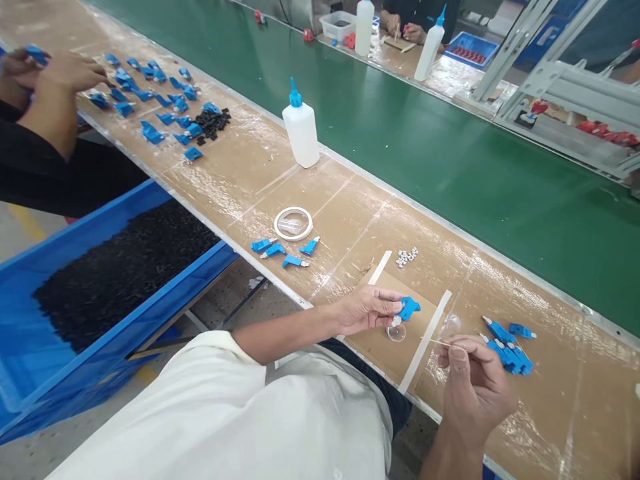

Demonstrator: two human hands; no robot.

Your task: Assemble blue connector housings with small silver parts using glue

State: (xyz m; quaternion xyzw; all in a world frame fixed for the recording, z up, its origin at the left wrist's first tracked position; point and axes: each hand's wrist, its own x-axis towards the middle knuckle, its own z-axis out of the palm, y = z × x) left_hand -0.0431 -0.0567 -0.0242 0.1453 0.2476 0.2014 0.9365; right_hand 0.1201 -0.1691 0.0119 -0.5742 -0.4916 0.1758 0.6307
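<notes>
Between its thumb and fingers, my left hand (373, 309) pinches a blue plastic part (410, 307) with a white end, above a small clear round dish (397, 332). My right hand (475, 383) is closed on a thin wooden stick (434, 341), whose tip points left toward the dish. Just beyond the right hand lies a pile of blue parts with white tips (510, 353). Several small white pieces (407, 257) are heaped on the table behind the left hand. Under both hands is a cardboard sheet (375, 357) with white tape strips (425, 341).
A white bottle with blue nozzle (301, 133) stands by the green conveyor (400, 147). Nearby are a tape roll (293, 224) and several blue parts (274, 249). At left, a co-worker's hands (70, 73) handle blue parts above a blue bin (30, 267) of black pieces.
</notes>
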